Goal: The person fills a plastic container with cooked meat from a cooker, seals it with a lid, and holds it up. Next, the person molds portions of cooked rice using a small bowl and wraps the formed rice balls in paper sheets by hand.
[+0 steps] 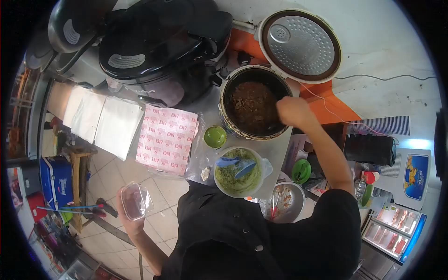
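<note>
My left hand [132, 224] is wrapped round a clear plastic container [136, 201] and holds it out at the left, above the tiled floor. My right hand [295, 113] is closed at the right rim of an open cooker pot [225, 112]. Whatever those fingers grip is hidden from view. Dark brown shredded food [254, 100] fills part of the pot. In front of the pot stands a white tub [219, 186] of green mash, with a blue spatula [245, 169] lying in it. A small green bowl [215, 137] sits beside the tub.
The cooker's lid [302, 45] is tilted back behind the pot. Large black cookers [154, 51] stand at the back left. Pink printed paper [166, 138] and white sheets [117, 125] lie along the counter. A metal bowl [298, 200] with red-handled tongs sits lower right.
</note>
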A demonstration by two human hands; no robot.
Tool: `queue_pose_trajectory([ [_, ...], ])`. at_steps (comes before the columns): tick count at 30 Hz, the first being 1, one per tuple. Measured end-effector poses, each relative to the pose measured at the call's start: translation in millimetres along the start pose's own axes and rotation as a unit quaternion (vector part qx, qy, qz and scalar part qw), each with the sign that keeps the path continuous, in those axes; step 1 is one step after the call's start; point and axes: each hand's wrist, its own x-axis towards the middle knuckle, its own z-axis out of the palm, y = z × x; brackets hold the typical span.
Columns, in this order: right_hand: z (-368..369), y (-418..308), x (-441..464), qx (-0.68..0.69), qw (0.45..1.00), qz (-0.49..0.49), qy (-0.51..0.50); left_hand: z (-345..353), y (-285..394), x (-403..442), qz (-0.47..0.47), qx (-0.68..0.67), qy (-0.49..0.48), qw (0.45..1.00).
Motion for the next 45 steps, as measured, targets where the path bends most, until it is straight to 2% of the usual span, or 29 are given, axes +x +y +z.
queue_pose_trajectory([
  [2,43,-13,23,0.015,0.994,-0.049,0.097,7,-1,3,-0.002,-0.018,-0.015,1.0],
  [3,42,-22,27,0.021,0.986,-0.075,0.146,12,-2,5,-0.002,-0.027,-0.02,0.999],
  [6,17,-17,35,0.019,0.98,-0.028,0.197,16,4,10,-0.016,-0.006,-0.063,0.998],
  [9,4,3,47,0.039,0.964,0.028,0.26,17,4,15,-0.006,-0.016,-0.063,0.998],
  [12,13,-7,61,0.091,0.98,0.004,0.178,22,2,16,-0.012,-0.019,-0.062,0.998],
  [13,27,-19,60,0.073,0.976,-0.013,0.203,19,2,15,-0.018,-0.01,-0.067,0.998],
  [15,32,-24,48,0.105,0.987,-0.048,0.112,11,1,12,-0.028,0.005,-0.076,0.997],
  [16,22,-23,39,0.081,0.991,-0.008,0.102,10,-1,13,-0.019,0.008,-0.069,0.997],
  [19,-3,-1,30,0.139,0.97,0.074,0.183,6,-3,8,-0.011,0.013,-0.051,0.999],
  [22,34,4,68,0.124,0.97,0.08,0.193,20,-7,11,-0.024,-0.008,-0.056,0.998],
  [24,40,-1,71,0.123,0.97,0.076,0.195,22,1,16,-0.037,0.019,-0.102,0.994],
  [26,43,-13,59,0.137,0.972,0.057,0.181,19,3,15,-0.041,0.029,-0.111,0.992],
  [29,52,-8,62,0.212,0.972,0.009,0.104,12,-2,14,-0.034,0.016,-0.092,0.995],
  [32,85,-14,87,0.273,0.944,-0.112,0.149,18,-7,17,-0.035,0.015,-0.087,0.995],
  [35,62,-10,77,0.316,0.928,-0.186,0.063,28,-3,23,-0.059,0.059,-0.098,0.992],
  [36,62,-6,78,0.406,0.904,-0.131,0.002,33,-1,26,-0.064,0.062,-0.102,0.991],
  [39,62,-11,80,0.419,0.897,-0.137,-0.034,54,4,40,-0.072,0.09,-0.132,0.985],
  [42,51,3,74,0.471,0.867,-0.064,-0.15,61,9,46,-0.08,0.119,-0.148,0.978],
  [45,61,2,77,0.512,0.849,-0.073,-0.108,73,8,56,-0.07,0.136,-0.16,0.975],
])
